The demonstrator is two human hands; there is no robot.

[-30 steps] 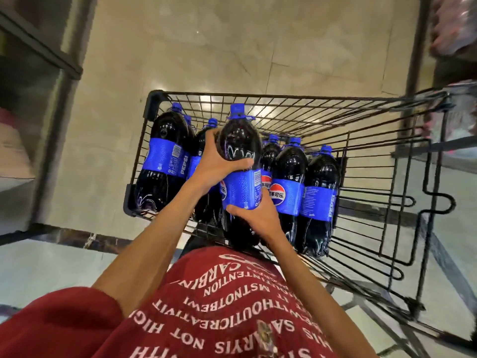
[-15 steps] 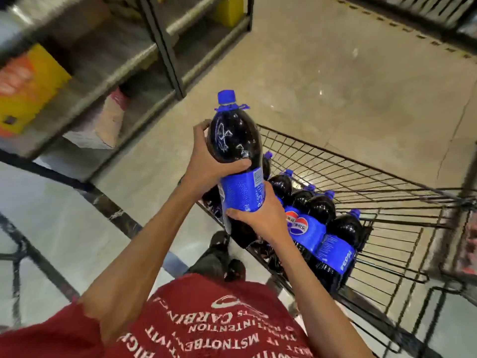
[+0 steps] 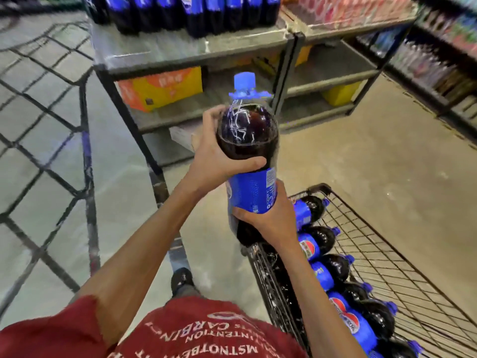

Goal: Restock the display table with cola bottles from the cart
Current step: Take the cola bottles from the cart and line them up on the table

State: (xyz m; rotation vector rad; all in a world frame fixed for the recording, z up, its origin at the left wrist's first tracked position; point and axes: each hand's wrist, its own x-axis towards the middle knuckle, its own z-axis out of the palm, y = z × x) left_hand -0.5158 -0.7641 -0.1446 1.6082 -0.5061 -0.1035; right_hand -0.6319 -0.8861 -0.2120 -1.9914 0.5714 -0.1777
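One cola bottle (image 3: 247,140) is held upright in the air, between the cart (image 3: 319,188) at near right and the display surface (image 3: 167,51) beyond. The left hand (image 3: 215,161) is curled round its dark shoulder, and the right hand (image 3: 269,219) is wrapped round the lower label edge. The bottle should be kept vertical, raised clear of the surface rim, and set on the bare strip before the standing row (image 3: 196,14). Six cart bottles (image 3: 322,273) are counted. The row is cropped and blurred, so it is left uncounted.

Floor (image 3: 374,164): glossy beige tile, grey at left. Aisle shelving (image 3: 438,60), far right: packed with goods (blurred, labels unreadable). Orange-and-yellow carton (image 3: 160,89), yellow carton (image 3: 340,93): mid-background, low down. Wire grid panel (image 3: 86,140): left side.
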